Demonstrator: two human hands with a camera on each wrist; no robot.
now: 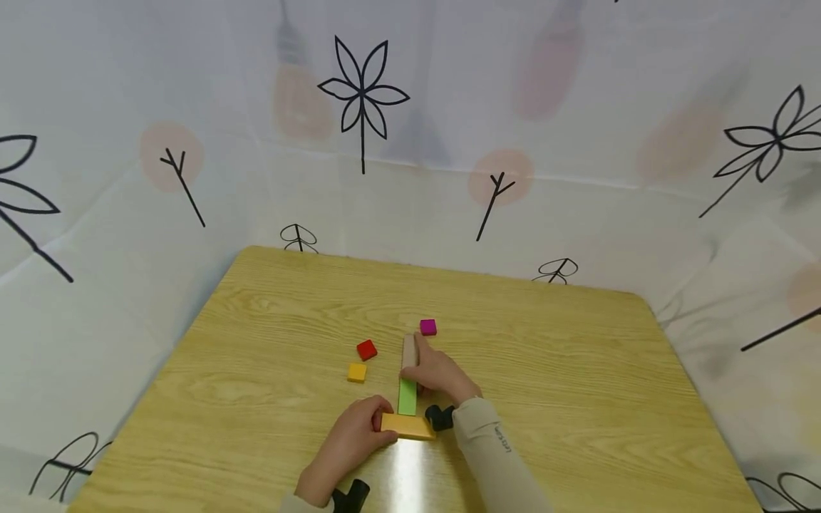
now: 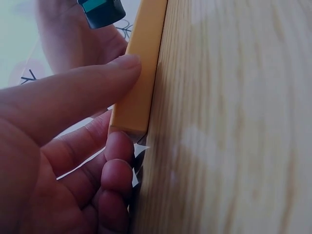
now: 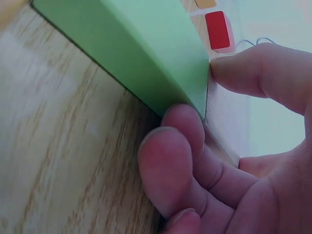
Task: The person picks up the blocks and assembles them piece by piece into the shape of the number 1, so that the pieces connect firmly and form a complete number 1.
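Orange block (image 1: 405, 426), laid crosswise at the near end of the row, is gripped by the left hand (image 1: 355, 427): its near face is pressed by the thumb, its left end is closed in by bent fingers. Straight beyond, at twelve o'clock from it, the green block (image 1: 407, 400) is stretched lengthwise on the wooden table (image 1: 545, 370); whether the two are touching cannot be told. Farther toward twelve, in line with the green one, the pale block (image 1: 409, 351) is pinched by the right hand (image 1: 442, 374), thumb on the nine o'clock side, fingers on the three o'clock side, a narrow grip; in the right wrist view, curled fingertips are seen at the green block's end. And around the row, clocked from the green block: the purple cube (image 1: 428, 327) is spotted between twelve and one, near the pale block's far end; the red cube (image 1: 367, 350) is found between ten and eleven; the yellow block (image 1: 356, 372) is placed near ten, both untouched. At four o'clock, the orange block's right end is overlapped by a black wrist camera (image 1: 440, 418). Everything is backed by white cloth (image 1: 417, 206) printed with black stems.
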